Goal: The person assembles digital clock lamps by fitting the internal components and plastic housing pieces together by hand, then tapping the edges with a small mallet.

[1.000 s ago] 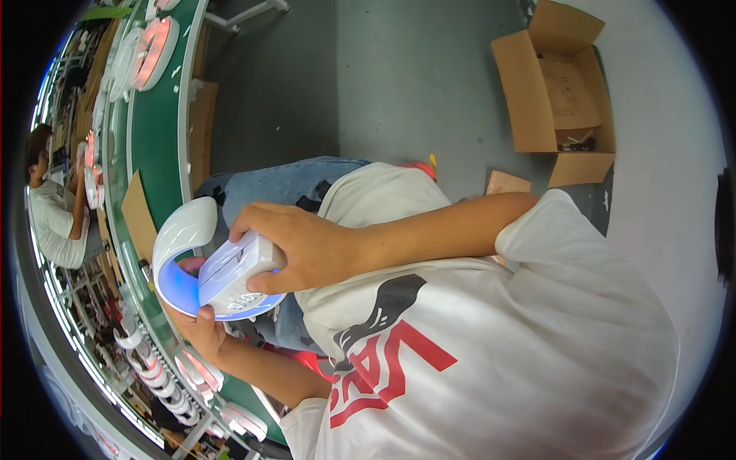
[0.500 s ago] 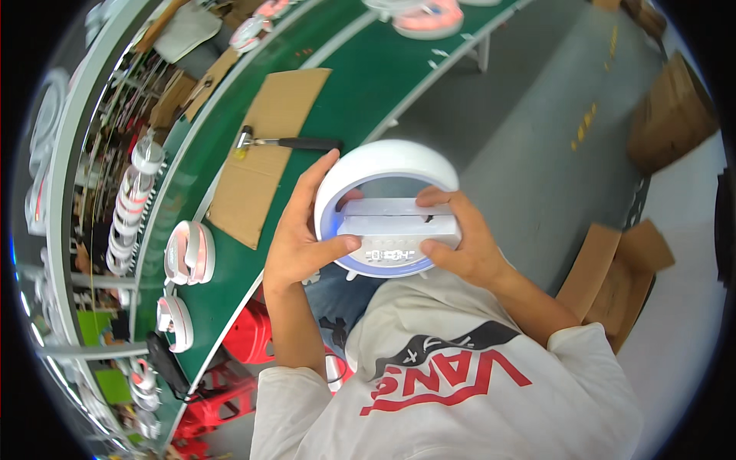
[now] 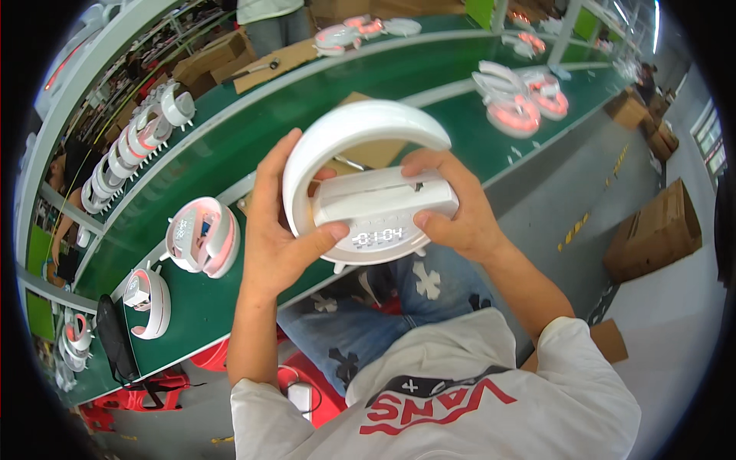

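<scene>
Between both hands, above the front of the green workbench (image 3: 299, 161), I hold a white C-shaped clock lamp (image 3: 368, 123). Its lit digits face me under a flat ledge with a slot. My left hand (image 3: 268, 238) wraps the arch's left side, thumb on the ledge's front edge and other fingers partly hidden behind. At the ledge's right end, my right hand (image 3: 468, 211) grips with fingers on top and thumb at the front. Behind the lamp, a cardboard sheet (image 3: 356, 100) and a bit of the hammer (image 3: 353, 162) show; the rest is covered.
Two similar lamps, one pinkish (image 3: 222, 245) and one white (image 3: 157, 307), stand on the bench at left. Pink-lit lamps (image 3: 514, 115) lie farther right. A row of lamps (image 3: 138, 146) stands beyond the frame post. Cardboard boxes (image 3: 652, 238) sit on the floor at right.
The lamp's blue glow has gone out, and its arch now looks plain white. Both hands keep their hold while the lamp tilts slightly. The view has swung, showing more of the bench.
</scene>
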The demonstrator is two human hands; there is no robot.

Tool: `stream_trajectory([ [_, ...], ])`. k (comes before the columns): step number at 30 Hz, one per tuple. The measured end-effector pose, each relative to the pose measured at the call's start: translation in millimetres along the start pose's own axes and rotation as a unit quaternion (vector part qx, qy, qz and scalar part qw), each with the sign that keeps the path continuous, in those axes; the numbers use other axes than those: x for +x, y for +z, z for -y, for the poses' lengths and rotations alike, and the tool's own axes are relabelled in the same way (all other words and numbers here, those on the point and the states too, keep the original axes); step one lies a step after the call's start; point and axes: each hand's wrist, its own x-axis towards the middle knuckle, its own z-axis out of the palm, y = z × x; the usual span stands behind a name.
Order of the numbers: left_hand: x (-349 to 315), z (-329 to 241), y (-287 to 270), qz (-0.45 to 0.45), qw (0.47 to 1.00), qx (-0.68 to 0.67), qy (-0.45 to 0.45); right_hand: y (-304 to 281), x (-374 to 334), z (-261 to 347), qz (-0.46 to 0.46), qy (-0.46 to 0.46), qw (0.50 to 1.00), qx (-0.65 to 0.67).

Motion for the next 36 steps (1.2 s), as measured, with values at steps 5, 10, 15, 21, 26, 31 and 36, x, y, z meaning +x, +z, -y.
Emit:
stream_trajectory([
  [5,15.8,22.0,-20.8,-0.079,0.996,-0.009,0.049,16.6,51.6,-16.9,0.016,-0.064,0.998,-0.004],
  [10,11.1,89.4,-51.6,-0.190,0.968,-0.165,0.011,35.0,112.9,-23.6,0.045,-0.099,0.994,0.015],
  [15,-47.4,182.4,-53.7,-0.203,0.972,-0.088,-0.078,55.5,150.9,-10.3,0.116,-0.170,0.979,-0.011],
  [21,-30.5,145.7,-47.7,-0.159,0.971,-0.171,-0.057,65.2,172.0,-7.6,0.180,-0.230,0.956,0.030],
  [26,-17.8,143.3,-40.7,-0.072,0.997,-0.040,0.000,69.9,174.4,-6.5,0.190,-0.266,0.944,0.043],
  [31,-11.4,143.8,-37.0,-0.026,0.996,0.085,0.015,68.4,174.8,-38.0,0.136,-0.170,0.974,0.062],
  [36,-2.9,118.4,-26.2,0.026,0.967,0.247,-0.060,42.8,175.9,-59.6,0.122,-0.117,0.973,0.160],
])
